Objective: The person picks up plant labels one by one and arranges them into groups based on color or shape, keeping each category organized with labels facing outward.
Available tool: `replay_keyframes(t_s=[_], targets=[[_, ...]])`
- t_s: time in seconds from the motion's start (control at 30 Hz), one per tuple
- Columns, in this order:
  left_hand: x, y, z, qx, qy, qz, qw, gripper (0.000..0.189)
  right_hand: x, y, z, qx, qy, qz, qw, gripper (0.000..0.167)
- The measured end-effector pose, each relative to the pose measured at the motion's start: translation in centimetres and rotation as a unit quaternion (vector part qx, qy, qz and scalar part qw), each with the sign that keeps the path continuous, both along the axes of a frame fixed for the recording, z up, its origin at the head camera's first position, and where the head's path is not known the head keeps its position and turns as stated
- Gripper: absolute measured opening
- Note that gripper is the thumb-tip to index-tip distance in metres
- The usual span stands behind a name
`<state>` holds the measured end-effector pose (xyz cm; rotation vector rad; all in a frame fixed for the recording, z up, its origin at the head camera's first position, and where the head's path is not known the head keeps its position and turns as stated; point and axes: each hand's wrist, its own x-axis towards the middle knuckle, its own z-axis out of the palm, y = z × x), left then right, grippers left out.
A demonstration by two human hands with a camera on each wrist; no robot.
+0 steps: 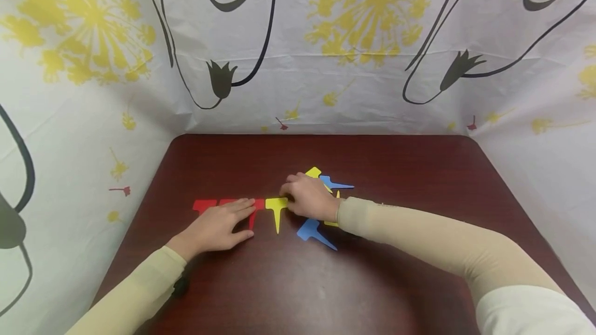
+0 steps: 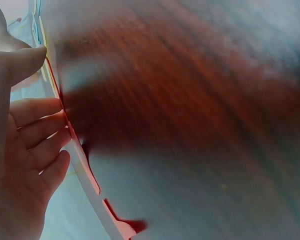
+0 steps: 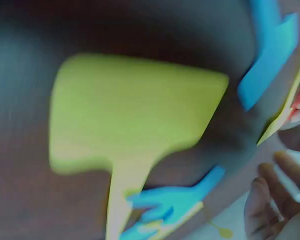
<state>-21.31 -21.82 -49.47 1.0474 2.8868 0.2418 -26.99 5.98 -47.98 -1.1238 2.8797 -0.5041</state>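
My left hand [image 1: 219, 226] rests with its fingers extended on a row of red T-shaped plant labels [image 1: 205, 204], covering part of them. At the row's right end lies a yellow plant label [image 1: 278, 211], its stem pointing toward me. My right hand [image 1: 308, 199] is at that label's right end, fingers loosely bent. In the right wrist view, nothing shows between its thumb and fingertips [image 3: 285, 192]. Close to that camera is another yellow label [image 3: 130, 110], largely hidden by the wrist in the head view.
A blue label [image 1: 311, 230] lies below my right wrist. Beyond the right hand are another blue label [image 1: 336, 184] and a yellow one [image 1: 314, 172], close together. The dark red table [image 1: 321, 293] is bordered by hanging patterned cloth [image 1: 288, 66] at the back and sides.
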Motion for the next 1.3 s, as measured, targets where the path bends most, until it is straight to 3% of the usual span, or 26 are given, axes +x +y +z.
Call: replay_keyframes(t_s=[0.07, 0.13, 0.4, 0.73, 1.0, 1.3], targets=[[0.0, -0.1, 0.0, -0.002, 0.002, 0.001, 1.0, 0.072, -0.2, -0.2, -0.3, 0.037, 0.061, 0.042, 0.9966, 0.026], [0.0, -0.1, -0.1, -0.005, 0.004, 0.002, 1.0, 0.073, -0.3, -0.4, -0.6, 0.058, 0.085, 0.066, 0.9925, 0.029], [0.0, -0.1, -0.2, -0.008, 0.01, 0.001, 0.9999, 0.074, -0.3, -0.7, -1.4, 0.058, 0.089, 0.067, 0.9921, 0.019], [-0.1, -0.3, -0.4, -0.009, 0.024, -0.005, 0.9997, 0.073, -0.3, -0.6, -1.8, 0.037, 0.079, 0.06, 0.9944, 0.022], [-0.1, 0.2, -0.3, 0.016, 0.041, -0.014, 0.9989, 0.072, 0.7, 0.9, -1.8, 0.055, 0.07, 0.049, 0.9948, 0.05], [-0.1, 2.4, -0.4, 0.01, 0.03, -0.045, 0.9985, 0.07, 1.5, 4.1, -2.3, 0.11, 0.041, 0.045, 0.9921, 0.084]])
